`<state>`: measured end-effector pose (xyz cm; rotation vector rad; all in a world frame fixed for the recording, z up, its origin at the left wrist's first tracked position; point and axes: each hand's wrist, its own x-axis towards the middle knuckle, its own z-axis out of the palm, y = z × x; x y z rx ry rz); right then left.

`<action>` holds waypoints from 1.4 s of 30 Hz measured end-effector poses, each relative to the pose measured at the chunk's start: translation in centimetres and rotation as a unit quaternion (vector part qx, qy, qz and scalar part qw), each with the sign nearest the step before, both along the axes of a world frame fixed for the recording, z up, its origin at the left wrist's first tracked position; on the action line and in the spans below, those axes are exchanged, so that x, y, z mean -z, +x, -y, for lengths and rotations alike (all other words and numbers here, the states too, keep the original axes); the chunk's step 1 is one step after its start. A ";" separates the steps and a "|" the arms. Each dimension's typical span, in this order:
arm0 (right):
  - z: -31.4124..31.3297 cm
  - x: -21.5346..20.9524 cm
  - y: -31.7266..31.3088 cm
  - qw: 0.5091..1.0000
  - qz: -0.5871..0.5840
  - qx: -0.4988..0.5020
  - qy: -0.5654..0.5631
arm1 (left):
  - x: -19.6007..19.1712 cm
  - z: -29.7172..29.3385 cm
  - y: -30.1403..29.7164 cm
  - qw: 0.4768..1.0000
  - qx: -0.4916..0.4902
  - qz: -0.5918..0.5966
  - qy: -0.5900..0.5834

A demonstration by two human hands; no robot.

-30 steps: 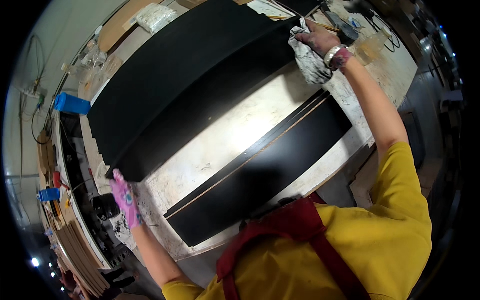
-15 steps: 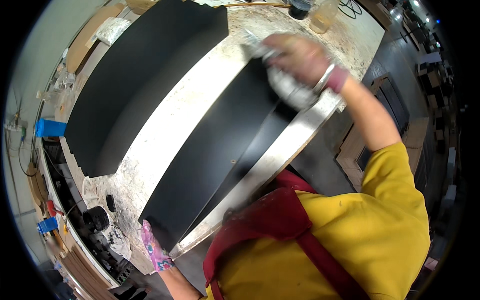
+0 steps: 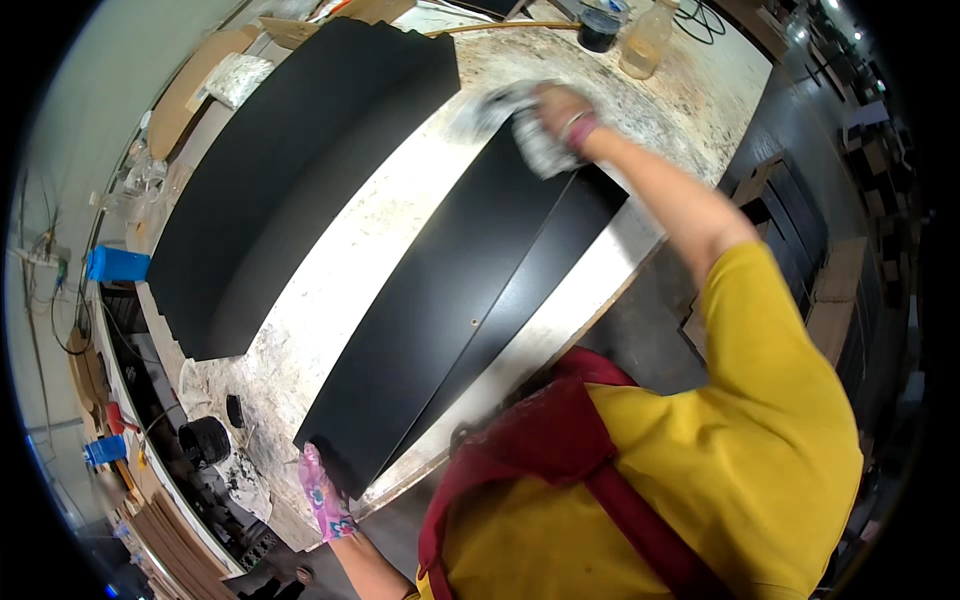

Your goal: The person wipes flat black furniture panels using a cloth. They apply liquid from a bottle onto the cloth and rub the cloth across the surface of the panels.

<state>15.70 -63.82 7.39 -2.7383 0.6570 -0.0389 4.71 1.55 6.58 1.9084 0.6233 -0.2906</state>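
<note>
A long black panel (image 3: pixel 430 270) with a curved far edge lies across the worktable, a seam running along its length and a small fitting near the middle. My left hand (image 3: pixel 326 497), in a pink flowered glove, grips the near-left corner; its fingers are partly hidden against the edge. At the far right end my right hand (image 3: pixel 566 108) is closed around a crumpled pale cloth (image 3: pixel 545 147), pressed on the panel and somewhat blurred. A second, larger black panel (image 3: pixel 290 190) lies beyond the first, to the left, touched by neither hand.
The stained white worktable (image 3: pixel 690 110) carries a bottle of yellowish liquid (image 3: pixel 646 42) and a dark-filled cup (image 3: pixel 598 32) at the back. An open black tub (image 3: pixel 205 441) stands at the left edge, near a blue container (image 3: pixel 118 264). Stacked boards (image 3: pixel 838 290) stand on the floor at right.
My right hand has moved left and slightly farther away with the cloth, reaching past the panel's far end. My left hand stays on its corner while the whole view shifts slightly.
</note>
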 end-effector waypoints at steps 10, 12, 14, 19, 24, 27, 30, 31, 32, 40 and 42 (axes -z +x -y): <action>-9.8 0.7 -2.8 0.974 0.037 -0.163 0.156 | -1.7 0.8 0.2 0.996 -0.007 -0.089 -0.029; -6.8 1.1 -1.9 0.974 0.117 -0.105 0.164 | -2.2 1.8 1.0 0.993 -0.013 -0.107 -0.046; -8.3 2.4 -1.0 0.973 0.115 -0.144 -0.141 | -2.2 1.4 0.6 0.994 -0.035 -0.074 -0.076; -35.5 1.0 -5.8 0.867 0.068 -0.482 0.102 | -0.5 0.0 -0.5 0.973 -0.105 -0.044 -0.201; -44.0 0.1 -9.3 0.742 0.126 -0.637 0.167 | 2.0 2.1 1.7 0.937 -0.334 -0.099 0.037; -33.9 2.2 -7.1 0.778 0.356 -0.497 0.146 | 1.8 -0.3 -0.8 0.987 -0.118 0.027 -0.109; -19.5 0.4 -6.0 0.935 0.212 -0.261 -0.115 | 1.0 0.3 -1.2 0.979 -0.096 0.094 -0.151; -13.8 0.6 -6.2 0.976 0.177 -0.125 -0.005 | 0.8 0.0 -1.2 0.978 -0.094 0.108 -0.151; -8.3 0.9 -6.3 0.982 0.158 0.022 0.101 | -0.1 -0.9 -0.9 0.990 -0.021 0.129 -0.060; 6.8 1.4 -8.1 0.726 0.447 0.101 0.513 | -6.4 -2.7 6.2 0.962 0.170 0.213 0.025; 5.8 2.2 -6.1 0.611 0.463 0.109 0.633 | -5.8 -2.0 8.1 0.958 0.178 0.217 0.054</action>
